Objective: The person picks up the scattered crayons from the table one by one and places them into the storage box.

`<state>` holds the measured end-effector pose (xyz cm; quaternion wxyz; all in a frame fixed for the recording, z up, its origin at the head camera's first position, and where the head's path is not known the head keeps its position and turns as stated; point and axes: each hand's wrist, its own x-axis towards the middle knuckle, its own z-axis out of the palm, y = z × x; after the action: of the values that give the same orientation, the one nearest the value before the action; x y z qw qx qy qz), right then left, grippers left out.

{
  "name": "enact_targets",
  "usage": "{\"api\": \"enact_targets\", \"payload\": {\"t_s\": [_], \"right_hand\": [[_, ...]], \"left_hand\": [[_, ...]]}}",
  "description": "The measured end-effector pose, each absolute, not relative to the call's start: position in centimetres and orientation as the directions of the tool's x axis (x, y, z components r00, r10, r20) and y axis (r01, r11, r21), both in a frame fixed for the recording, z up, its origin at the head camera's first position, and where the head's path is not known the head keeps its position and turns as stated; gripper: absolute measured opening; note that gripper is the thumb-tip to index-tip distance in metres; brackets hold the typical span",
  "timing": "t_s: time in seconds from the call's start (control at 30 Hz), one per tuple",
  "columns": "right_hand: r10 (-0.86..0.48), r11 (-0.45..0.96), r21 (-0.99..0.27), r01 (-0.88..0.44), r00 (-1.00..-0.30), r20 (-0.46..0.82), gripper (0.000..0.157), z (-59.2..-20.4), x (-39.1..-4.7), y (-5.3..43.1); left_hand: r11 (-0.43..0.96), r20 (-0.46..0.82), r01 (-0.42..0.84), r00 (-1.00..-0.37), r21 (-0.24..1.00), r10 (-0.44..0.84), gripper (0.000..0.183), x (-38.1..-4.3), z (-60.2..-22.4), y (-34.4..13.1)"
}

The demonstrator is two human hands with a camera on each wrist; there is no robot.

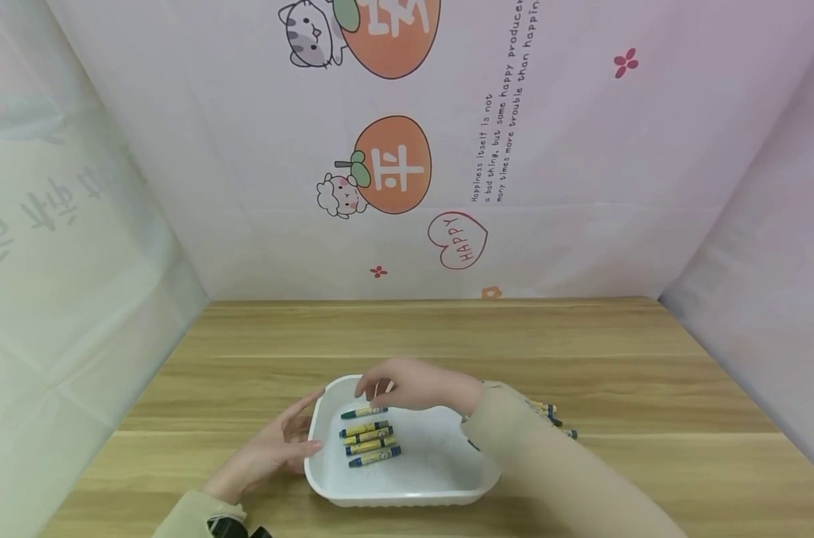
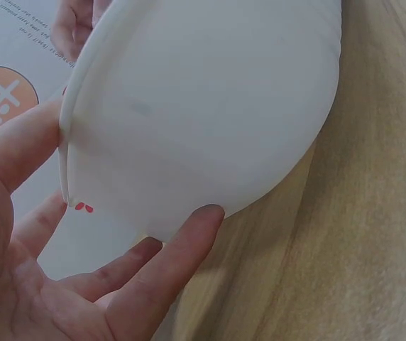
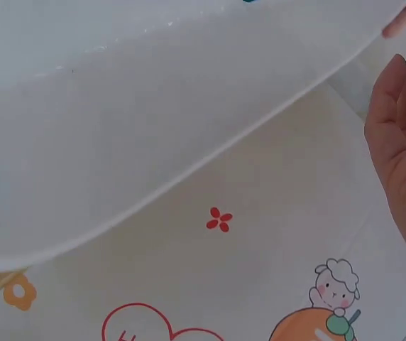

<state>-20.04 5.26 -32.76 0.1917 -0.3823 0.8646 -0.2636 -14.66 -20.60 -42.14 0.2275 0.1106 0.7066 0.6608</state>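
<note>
A white plastic tray [image 1: 433, 448] lies on the table, with several paper-wrapped crayons [image 1: 369, 446] side by side in its left part. At the top of this row, slightly apart, lies a dark-green-tipped crayon [image 1: 364, 412]. My left hand [image 1: 272, 452] grips the tray's left end; in the left wrist view its thumb is at the rim and its fingers lie against the outer wall. Above the green-tipped crayon hovers my right hand [image 1: 407, 383], fingers loosely bent and nothing visible between them. The right wrist view shows this hand [image 3: 405, 135] beside the tray's rim.
More crayons [image 1: 548, 409] lie on the wooden table [image 1: 649, 403] right of the tray, partly hidden by my right sleeve [image 1: 514, 418]. Printed white cloth [image 1: 568, 187] hangs behind the table and along both sides.
</note>
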Motion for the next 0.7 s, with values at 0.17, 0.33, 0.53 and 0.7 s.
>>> {"api": "enact_targets", "payload": {"t_s": [0.17,0.33,0.53,0.7], "right_hand": [[-0.785,0.511,-0.624,-0.591,-0.617,-0.058,0.022,-31.4,-19.5,7.6],[-0.784,0.482,-0.641,-0.597,-0.621,-0.012,0.022,-31.1,-19.1,10.0],[-0.781,0.468,-0.659,-0.589,-0.624,0.003,0.021,-32.4,-18.5,12.5],[-0.765,0.459,-0.686,-0.564,-0.644,0.018,0.020,-33.3,-17.9,14.6]], "left_hand": [[0.117,-0.165,-0.125,-0.879,0.985,0.447,0.087,-14.7,-42.2,-20.6],[0.139,-0.158,-0.107,-0.887,0.984,0.434,0.087,-14.7,-42.1,-20.5],[0.109,-0.173,-0.139,-0.879,0.984,0.444,0.089,-14.6,-42.0,-20.5],[0.125,-0.171,-0.128,-0.884,0.984,0.435,0.088,-14.5,-42.0,-20.4]]}}
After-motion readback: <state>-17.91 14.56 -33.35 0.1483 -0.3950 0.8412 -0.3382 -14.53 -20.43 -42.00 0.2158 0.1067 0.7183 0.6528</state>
